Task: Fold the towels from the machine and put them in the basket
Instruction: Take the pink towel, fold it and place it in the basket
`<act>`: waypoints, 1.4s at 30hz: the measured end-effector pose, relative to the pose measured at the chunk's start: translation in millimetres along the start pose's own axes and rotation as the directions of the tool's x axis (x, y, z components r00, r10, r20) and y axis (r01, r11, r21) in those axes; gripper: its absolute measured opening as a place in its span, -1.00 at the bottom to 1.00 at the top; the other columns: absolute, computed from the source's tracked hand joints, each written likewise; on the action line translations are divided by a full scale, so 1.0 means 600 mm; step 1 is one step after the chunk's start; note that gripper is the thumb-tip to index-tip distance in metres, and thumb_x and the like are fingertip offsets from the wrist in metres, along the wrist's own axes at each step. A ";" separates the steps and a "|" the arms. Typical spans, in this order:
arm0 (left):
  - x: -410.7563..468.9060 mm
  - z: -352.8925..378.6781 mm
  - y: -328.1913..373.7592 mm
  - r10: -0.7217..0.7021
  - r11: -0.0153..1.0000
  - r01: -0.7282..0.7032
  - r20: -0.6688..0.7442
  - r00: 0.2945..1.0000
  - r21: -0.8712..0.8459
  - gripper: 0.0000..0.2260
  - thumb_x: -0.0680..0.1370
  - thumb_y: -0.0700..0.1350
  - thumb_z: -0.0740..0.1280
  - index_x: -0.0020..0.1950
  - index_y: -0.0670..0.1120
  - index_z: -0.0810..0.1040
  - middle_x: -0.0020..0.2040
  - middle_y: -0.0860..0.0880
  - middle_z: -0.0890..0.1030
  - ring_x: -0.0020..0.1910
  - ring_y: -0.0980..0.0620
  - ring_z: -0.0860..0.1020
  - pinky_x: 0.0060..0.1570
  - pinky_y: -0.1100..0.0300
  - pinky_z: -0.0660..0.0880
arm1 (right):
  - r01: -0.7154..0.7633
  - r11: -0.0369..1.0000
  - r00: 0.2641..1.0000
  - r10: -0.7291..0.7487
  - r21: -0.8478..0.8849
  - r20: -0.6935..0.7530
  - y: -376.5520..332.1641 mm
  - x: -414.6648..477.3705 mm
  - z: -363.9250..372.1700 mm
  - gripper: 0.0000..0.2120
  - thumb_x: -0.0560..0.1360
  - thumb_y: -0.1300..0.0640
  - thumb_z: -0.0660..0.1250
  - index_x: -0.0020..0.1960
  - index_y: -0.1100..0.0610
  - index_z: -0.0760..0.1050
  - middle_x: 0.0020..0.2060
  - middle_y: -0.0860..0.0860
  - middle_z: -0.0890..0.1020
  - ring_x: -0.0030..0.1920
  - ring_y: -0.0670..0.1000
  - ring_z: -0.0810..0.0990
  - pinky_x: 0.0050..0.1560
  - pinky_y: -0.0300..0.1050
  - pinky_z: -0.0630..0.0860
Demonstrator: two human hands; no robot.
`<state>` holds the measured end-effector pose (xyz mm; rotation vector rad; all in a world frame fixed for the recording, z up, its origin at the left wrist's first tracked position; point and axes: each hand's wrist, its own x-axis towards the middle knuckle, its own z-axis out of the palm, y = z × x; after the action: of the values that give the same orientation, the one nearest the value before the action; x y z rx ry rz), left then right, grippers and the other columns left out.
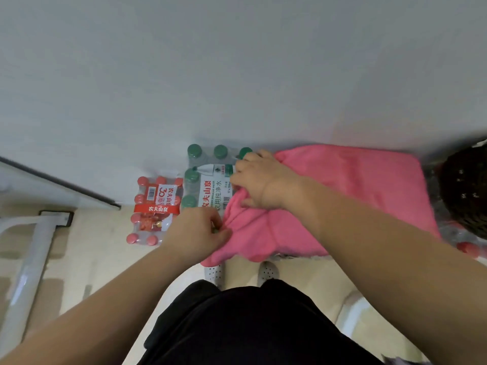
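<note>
A pink towel (350, 191) lies spread over shrink-wrapped packs of water bottles against the wall. Its left edge is bunched up. My right hand (259, 181) grips that bunched edge at the far left corner. My left hand (197, 233) pinches the near left corner of the same towel. A dark woven basket (466, 188) shows at the right edge, partly cut off by the frame.
A pack of green-capped bottles (205, 180) sticks out from under the towel. A red-capped pack (155, 209) stands on the floor to its left. A white frame (29, 256) lies at far left. My feet (239, 272) are just below the towel.
</note>
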<state>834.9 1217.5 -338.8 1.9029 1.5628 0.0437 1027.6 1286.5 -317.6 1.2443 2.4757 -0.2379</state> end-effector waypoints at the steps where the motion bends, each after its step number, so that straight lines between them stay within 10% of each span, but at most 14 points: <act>1: -0.002 0.005 0.001 -0.006 1.000 0.006 -0.008 1.000 0.001 -0.86 0.42 0.05 0.46 -0.25 0.02 0.59 -0.37 0.10 0.58 -0.35 0.11 0.54 -0.33 0.20 0.47 | 0.031 0.999 0.999 -0.031 0.012 0.018 0.002 -0.003 0.000 -0.59 0.45 -0.20 0.37 0.23 -0.07 0.50 0.14 -0.04 0.50 0.23 0.07 0.39 0.29 0.11 0.32; 11: -0.017 0.019 0.026 0.024 0.984 -0.060 -0.211 0.977 -0.165 -0.79 0.41 -0.22 0.44 -0.30 -0.03 0.43 -0.39 0.01 0.52 -0.40 0.07 0.44 -0.36 0.15 0.38 | 0.112 0.963 0.991 -0.091 0.244 -0.094 0.003 -0.027 0.019 -0.78 0.38 0.08 0.37 -0.24 -0.06 0.31 -0.21 -0.11 0.41 -0.08 0.03 0.39 -0.04 -0.05 0.30; 16: -0.022 0.028 0.037 -0.114 0.903 0.026 -0.182 0.977 -0.429 -0.74 0.39 -0.24 0.49 -0.10 -0.05 0.43 -0.42 0.03 0.43 -0.45 0.14 0.31 -0.43 0.32 0.28 | 0.041 0.737 0.998 0.003 0.675 -0.063 0.002 -0.035 0.001 -0.69 0.43 -0.05 0.40 0.14 -0.04 0.48 -0.19 -0.10 0.59 -0.19 -0.07 0.53 -0.15 -0.09 0.44; 22: -0.019 0.016 0.048 -0.229 0.752 0.118 -0.089 0.969 -0.649 -0.83 0.42 -0.23 0.52 -0.06 -0.05 0.62 -0.29 -0.14 0.57 -0.34 0.11 0.44 -0.29 0.21 0.40 | 0.108 0.804 0.992 -0.049 0.585 -0.116 -0.001 -0.017 -0.015 -0.87 0.55 0.03 0.35 -0.03 0.04 0.65 -0.07 -0.06 0.68 -0.05 -0.02 0.59 0.02 0.00 0.50; 27: -0.017 0.004 0.029 -0.262 0.787 0.198 -0.026 0.965 -0.585 -0.69 0.45 -0.05 0.50 -0.17 -0.29 0.54 -0.34 -0.06 0.45 -0.34 0.04 0.38 -0.31 0.12 0.34 | 0.089 0.689 0.939 0.182 0.719 -0.290 -0.003 0.003 -0.034 -0.86 0.61 0.08 0.25 -0.01 0.07 0.57 -0.08 -0.01 0.67 -0.05 0.04 0.59 0.01 0.00 0.50; 35: -0.023 -0.054 -0.006 -0.288 0.590 0.180 0.003 0.958 -0.787 -0.80 0.39 -0.03 0.50 -0.14 -0.13 0.62 -0.21 -0.17 0.63 -0.24 0.01 0.52 -0.17 0.05 0.46 | 0.006 0.683 0.787 0.447 0.731 -0.424 -0.020 0.076 -0.069 -0.84 0.63 0.13 0.19 0.00 0.15 0.53 -0.03 0.07 0.64 0.02 0.12 0.56 0.06 0.03 0.46; 42: 0.001 -0.069 -0.045 -0.361 0.579 0.133 -0.107 0.926 -0.804 -0.69 0.57 -0.13 0.38 -0.35 -0.05 0.43 -0.41 0.06 0.48 -0.37 0.12 0.44 -0.28 0.23 0.44 | -0.275 0.816 0.782 0.497 0.508 -0.376 -0.064 0.107 -0.042 -0.80 0.60 -0.01 0.21 0.07 0.08 0.51 -0.05 0.12 0.64 0.00 0.24 0.57 0.01 0.10 0.50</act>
<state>794.5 1239.2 -320.3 0.9735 1.5833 0.7733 955.5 1318.4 -319.6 2.2369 2.5485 -0.4097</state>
